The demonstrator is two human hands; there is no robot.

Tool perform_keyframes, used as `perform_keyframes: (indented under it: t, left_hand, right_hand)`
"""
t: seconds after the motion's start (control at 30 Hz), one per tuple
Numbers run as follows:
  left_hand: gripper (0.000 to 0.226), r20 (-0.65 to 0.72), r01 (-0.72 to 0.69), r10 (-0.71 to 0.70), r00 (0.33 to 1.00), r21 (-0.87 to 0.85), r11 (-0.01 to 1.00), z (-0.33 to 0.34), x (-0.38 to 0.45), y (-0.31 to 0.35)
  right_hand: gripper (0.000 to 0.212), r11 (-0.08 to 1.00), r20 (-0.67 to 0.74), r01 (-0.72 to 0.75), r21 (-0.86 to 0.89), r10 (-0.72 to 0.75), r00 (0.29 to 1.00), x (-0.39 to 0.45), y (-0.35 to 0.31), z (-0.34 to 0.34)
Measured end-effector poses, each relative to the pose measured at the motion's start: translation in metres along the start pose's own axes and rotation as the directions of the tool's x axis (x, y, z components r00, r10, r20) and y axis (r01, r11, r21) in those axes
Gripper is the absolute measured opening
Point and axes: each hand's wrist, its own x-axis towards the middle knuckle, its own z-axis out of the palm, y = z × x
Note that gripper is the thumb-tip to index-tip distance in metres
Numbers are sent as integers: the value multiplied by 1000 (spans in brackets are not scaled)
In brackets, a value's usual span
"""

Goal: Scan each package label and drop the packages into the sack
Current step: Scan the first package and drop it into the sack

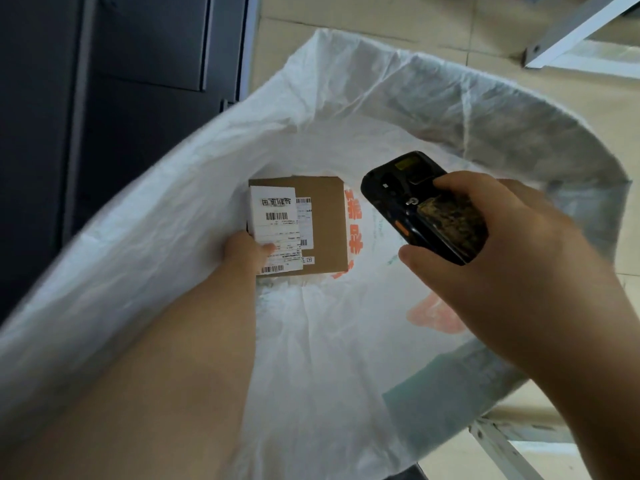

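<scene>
Both our hands are working over the open sack. Our left hand is reaching deep into it and gripping a small white package at its near end, the thumb lying across the label; the other fingers are hidden behind the package. That label is facing up, its barcodes showing, though the print is too small for us to read. Right beneath the white package, a brown box is lying at the bottom of the sack, and it is carrying a label of its own, partly covered by the white package. We cannot tell whether the white package is resting on the box or being held just above it.

Our right hand is clasping a black scanner, fingers curled over its far side and thumb under its near edge. We are holding the scanner above the sack, to the right of the packages and apart from them, its back turned up towards us and its head tilted toward the labels.

White sack walls are rising round both forearms, with orange print showing on the inside next to the box. Outside the sack, a dark cabinet is standing on the left, a tiled floor is lying beyond, and white metal frames are showing at the upper and lower right.
</scene>
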Motion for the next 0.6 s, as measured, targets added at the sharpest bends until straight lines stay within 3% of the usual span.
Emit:
perform_keyframes:
  t: [0.17,0.43,0.6]
  left_hand:
    - [31,-45,50,-40,998,249,967,-15,-11,-4]
    - [47,-30,-136,136,990,4,991,-65,-86,29]
    - [45,-166,-309,294,941,-72,948,-100,-191,47]
  right_hand:
    - [64,1000,0,15,-2,-15,1000,3,-3,-2]
    - [61,998,110,56,6,-57,992,4,-8,-12]
    - [59,997,159,81,6,-81,984,0,-13,-21]
